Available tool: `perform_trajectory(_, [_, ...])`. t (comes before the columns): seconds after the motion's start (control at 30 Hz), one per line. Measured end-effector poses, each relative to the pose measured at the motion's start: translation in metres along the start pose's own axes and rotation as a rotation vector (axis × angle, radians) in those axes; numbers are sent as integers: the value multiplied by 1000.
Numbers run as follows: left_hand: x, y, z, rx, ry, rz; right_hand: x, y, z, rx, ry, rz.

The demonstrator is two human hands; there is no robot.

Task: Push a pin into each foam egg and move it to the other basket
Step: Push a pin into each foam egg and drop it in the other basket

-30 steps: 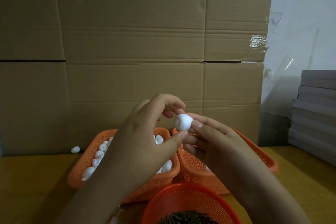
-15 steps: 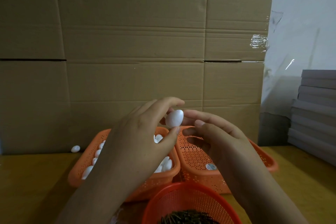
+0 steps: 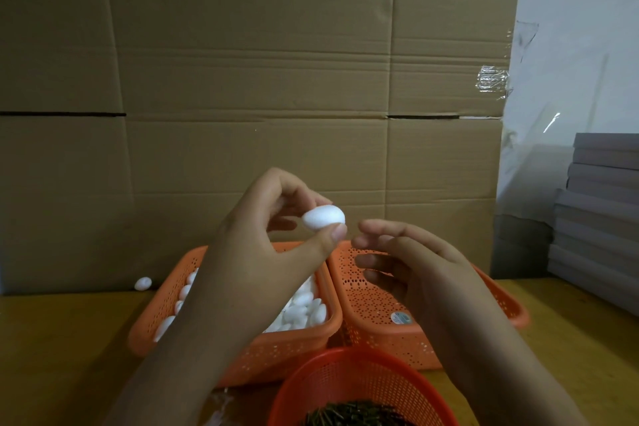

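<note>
A: Lower left of the frame: one stray white foam egg [image 3: 142,283] is noted on the yellow wooden table [image 3: 52,356], against the brown cardboard wall [image 3: 242,79]. Right of it, the left orange perforated plastic basket [image 3: 276,353] is seen to be filled with white foam eggs [image 3: 304,311].

B: Centre?

A: A small white foam egg [image 3: 324,217] is pinched between thumb and fingertips of the left hand [image 3: 262,252], raised above the baskets, wrist bent, long axis roughly level. No pin is visible in it.

B: Step in hand?

A: Judged as pin insertion not yet done. A pin must next be picked from the round red mesh basket of dark pins [image 3: 349,391], bottom centre, and pressed into the egg.

B: Right of centre?

A: The right hand [image 3: 415,266] is held just beside the egg, apart from it, fingers loosely curled; nothing is seen held. Beneath it, the right orange perforated plastic basket [image 3: 380,322] awaits the egg. A grey stacked pile [image 3: 601,211] is noted far right.
</note>
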State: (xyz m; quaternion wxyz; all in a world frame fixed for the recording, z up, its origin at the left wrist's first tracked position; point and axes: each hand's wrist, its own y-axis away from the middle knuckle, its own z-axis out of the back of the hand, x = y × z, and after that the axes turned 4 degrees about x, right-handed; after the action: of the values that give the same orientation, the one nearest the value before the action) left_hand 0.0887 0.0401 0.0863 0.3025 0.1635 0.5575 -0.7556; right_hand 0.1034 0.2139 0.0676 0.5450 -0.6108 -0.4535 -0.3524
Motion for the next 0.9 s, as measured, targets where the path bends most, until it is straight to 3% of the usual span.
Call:
perform_trajectory(0.17, [2, -2, 2, -90, 76, 27, 1, 0, 0, -22, -24, -7])
perform_trajectory(0.3, [-1, -3, 5, -24, 307, 33, 2, 0, 0, -25, -25, -6])
perform_trajectory(0.53, [-3, -4, 8, -29, 728, 295, 1, -1, 0, -18, -20, -7])
perform_trajectory(0.9, [3, -9, 9, 144, 948, 370, 2, 0, 0, -10, -20, -9])
